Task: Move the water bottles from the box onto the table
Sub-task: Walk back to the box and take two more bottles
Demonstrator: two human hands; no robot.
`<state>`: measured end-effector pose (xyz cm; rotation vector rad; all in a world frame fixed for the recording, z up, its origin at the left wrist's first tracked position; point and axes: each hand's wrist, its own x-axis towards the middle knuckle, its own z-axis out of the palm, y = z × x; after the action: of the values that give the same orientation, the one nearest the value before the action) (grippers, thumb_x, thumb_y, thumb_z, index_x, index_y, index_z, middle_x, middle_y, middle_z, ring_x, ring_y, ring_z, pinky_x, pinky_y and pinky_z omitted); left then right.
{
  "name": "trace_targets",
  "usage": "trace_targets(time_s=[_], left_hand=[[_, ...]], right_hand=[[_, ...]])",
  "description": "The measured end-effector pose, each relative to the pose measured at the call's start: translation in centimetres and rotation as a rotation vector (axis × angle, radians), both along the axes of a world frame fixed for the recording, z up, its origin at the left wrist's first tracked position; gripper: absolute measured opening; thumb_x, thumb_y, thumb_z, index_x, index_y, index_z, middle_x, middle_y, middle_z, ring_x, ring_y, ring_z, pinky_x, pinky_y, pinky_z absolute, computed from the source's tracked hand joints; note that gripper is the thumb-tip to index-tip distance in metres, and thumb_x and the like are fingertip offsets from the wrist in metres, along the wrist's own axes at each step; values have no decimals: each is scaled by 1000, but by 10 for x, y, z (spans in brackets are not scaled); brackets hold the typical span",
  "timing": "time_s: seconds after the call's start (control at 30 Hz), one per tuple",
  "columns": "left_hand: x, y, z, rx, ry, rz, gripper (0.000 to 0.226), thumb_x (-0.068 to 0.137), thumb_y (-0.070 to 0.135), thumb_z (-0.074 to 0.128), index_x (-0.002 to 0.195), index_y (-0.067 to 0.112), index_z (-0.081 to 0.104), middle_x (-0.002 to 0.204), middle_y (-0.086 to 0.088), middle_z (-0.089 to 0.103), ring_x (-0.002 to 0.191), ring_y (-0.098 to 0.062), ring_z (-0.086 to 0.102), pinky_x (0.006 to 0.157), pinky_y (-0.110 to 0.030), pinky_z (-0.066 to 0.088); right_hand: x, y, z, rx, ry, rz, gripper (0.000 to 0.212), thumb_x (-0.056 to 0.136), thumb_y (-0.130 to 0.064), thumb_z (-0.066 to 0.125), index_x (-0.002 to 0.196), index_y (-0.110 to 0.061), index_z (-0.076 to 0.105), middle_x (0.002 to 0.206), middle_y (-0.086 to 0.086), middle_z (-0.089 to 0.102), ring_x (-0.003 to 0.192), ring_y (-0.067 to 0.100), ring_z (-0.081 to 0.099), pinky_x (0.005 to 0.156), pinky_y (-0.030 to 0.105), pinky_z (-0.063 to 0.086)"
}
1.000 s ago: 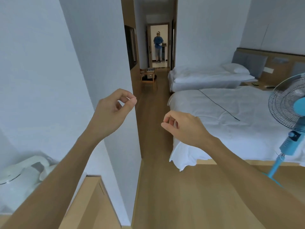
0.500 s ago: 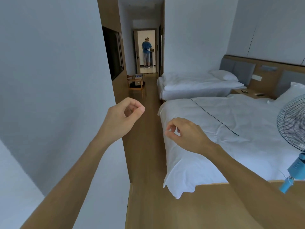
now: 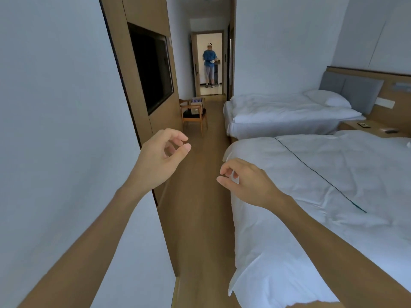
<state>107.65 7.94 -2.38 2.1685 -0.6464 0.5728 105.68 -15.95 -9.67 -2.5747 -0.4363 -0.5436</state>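
Note:
A cardboard box with what look like bottle tops showing sits on a wooden chair far down the aisle, by the left wall. My left hand is raised in front of me, fingers loosely curled, holding nothing. My right hand hangs beside it over the near bed's corner, fingers also loosely curled and empty. Both hands are well short of the box. No table is in view.
A wood-floored aisle runs between the left wall with a dark TV and two white beds. A nightstand stands between the beds. A person stands in the far doorway.
The view has moved forward and left along the aisle; the fan and kettle have left the frame. Both hands stay raised and empty, fingers a little looser.

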Motion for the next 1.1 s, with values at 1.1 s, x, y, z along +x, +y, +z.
trace_targets(time_s=[1.1], left_hand=[[681,-69,-3,-41,57,-7,17,92,38,58,108,32,59,97,19,60,87,3,56,69,-1,40]], right_hand=[[675,-52,-2,17,35,34,17,92,-58,48,103,-45,47,100,-23,55,85,1,59,70,31,56]])
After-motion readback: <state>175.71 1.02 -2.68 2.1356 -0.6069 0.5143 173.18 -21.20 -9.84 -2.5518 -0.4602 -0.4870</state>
